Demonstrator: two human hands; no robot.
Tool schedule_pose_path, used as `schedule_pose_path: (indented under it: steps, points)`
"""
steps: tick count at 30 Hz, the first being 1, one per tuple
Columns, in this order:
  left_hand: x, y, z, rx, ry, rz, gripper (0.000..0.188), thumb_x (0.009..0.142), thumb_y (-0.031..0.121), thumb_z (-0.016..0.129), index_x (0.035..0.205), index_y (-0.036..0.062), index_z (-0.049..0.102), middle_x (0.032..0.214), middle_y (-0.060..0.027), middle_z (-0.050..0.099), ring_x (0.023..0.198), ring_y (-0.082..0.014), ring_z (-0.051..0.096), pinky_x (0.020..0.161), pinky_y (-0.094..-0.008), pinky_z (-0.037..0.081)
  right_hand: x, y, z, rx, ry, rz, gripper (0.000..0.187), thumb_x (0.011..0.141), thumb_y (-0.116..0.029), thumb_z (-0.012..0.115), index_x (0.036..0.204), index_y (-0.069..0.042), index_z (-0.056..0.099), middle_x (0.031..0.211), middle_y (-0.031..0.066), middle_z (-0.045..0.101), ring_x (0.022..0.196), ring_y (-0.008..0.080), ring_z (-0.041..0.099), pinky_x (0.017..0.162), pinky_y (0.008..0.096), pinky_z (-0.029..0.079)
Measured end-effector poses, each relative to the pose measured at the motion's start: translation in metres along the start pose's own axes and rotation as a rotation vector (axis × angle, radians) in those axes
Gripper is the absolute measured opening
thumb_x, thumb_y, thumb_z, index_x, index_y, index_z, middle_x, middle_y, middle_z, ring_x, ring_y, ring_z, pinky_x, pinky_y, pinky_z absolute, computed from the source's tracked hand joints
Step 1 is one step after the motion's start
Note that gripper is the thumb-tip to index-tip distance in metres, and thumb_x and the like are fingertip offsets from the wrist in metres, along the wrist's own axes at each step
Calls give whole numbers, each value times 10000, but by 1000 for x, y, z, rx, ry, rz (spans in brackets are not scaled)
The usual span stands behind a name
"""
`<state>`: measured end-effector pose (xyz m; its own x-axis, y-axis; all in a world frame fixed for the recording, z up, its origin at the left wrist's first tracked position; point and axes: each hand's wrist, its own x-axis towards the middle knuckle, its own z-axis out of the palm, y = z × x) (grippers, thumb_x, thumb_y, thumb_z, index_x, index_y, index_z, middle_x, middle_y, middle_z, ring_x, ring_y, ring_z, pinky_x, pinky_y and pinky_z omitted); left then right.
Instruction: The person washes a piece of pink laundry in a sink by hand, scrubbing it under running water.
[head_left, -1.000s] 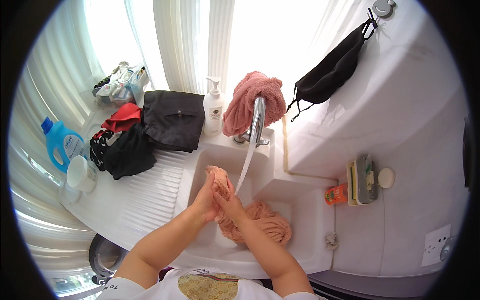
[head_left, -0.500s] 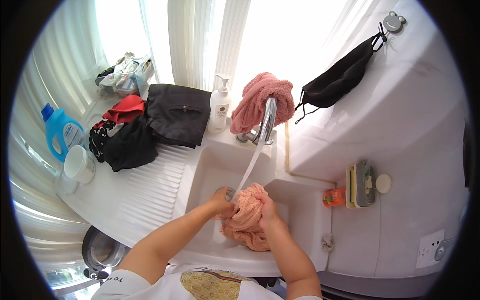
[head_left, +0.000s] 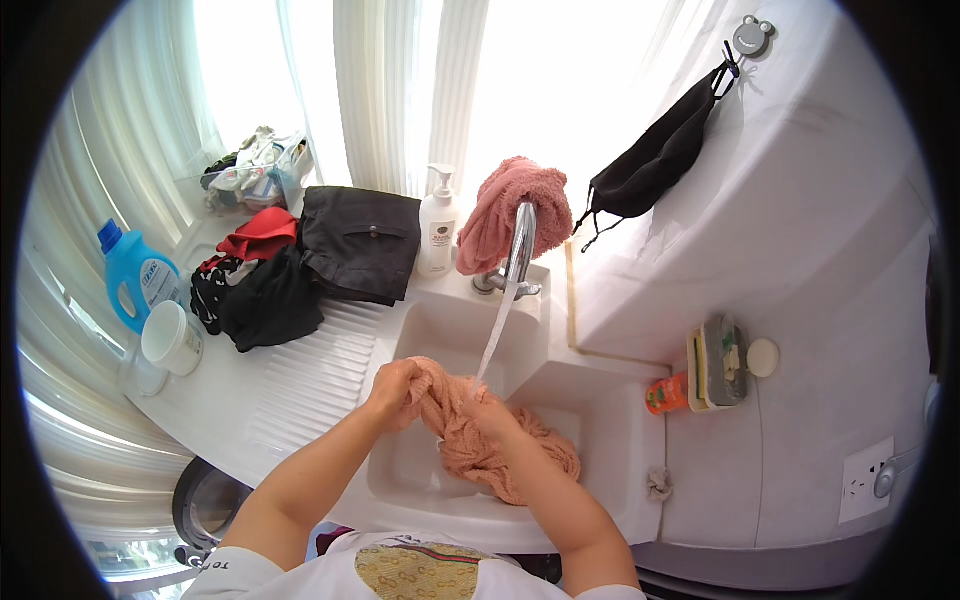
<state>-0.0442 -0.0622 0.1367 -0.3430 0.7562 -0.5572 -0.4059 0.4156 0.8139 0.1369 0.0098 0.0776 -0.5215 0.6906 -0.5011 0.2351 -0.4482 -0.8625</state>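
A wet, peach-coloured textured cloth (head_left: 475, 452) lies bunched in the white sink (head_left: 420, 330), its upper part lifted by both hands. My left hand (head_left: 396, 392) is closed around its upper left end, near the washboard side. My right hand (head_left: 487, 412) grips the cloth's middle, with the fingers partly hidden. Water (head_left: 500, 330) runs from the chrome tap (head_left: 521, 240) down to the cloth beside my right hand. The rest of the cloth spreads over the sink floor below and to the right. A dusty-pink towel (head_left: 490, 225) hangs over the tap.
Left of the sink are a ribbed washboard (head_left: 310, 385), dark garments (head_left: 360, 245), a red cloth (head_left: 260, 234), a white tub (head_left: 172, 338) and a blue detergent bottle (head_left: 140, 275). Behind stands a pump bottle (head_left: 438, 225). An orange bottle (head_left: 667, 393) and sponge holder (head_left: 715, 365) are at right.
My left hand has moved left and slightly up, drawing one end of the cloth with it. My right hand has shifted left, under the stream. The view has shifted slightly.
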Motion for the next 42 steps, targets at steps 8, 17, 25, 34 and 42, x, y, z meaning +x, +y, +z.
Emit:
schedule_pose_path:
  steps: [8,17,25,34,42]
  points:
    - [9,2,9,-289,-168,58,201,895,147,487,1003,-11,550,935,-126,603,838,-229,623,735,-378,540,17,-43,4,42,35,-87,285,770,4,581,1052,33,613,918,71,629,808,155,589,697,284,474]
    - [18,-11,62,-364,-447,-232,319,946,284,499,1135,32,551,1097,-122,611,903,-185,643,738,-336,557,-14,-56,-1,-530,53,-403,237,755,3,548,979,12,624,877,72,664,757,152,624,687,298,502]
    - [7,-16,20,-458,-117,-124,349,727,-1,442,1067,-48,509,1020,-172,568,956,-319,602,878,-454,523,-14,-16,-37,-467,-23,-164,492,771,-125,686,1241,-24,579,1076,125,635,1014,197,575,830,298,497]
    - [-27,26,-6,-669,-397,39,598,609,5,434,1204,-16,492,1184,-179,564,1136,-352,531,1032,-492,399,2,2,3,-265,-251,-255,585,718,-129,771,1244,-12,545,1127,111,628,1083,212,565,931,314,453]
    - [-16,-15,-14,40,-174,-67,338,816,74,561,1151,40,538,1098,-119,593,1053,-238,562,944,-396,445,-15,-35,-36,-313,210,-489,364,687,-108,727,1022,-19,617,978,95,650,924,225,614,803,342,492]
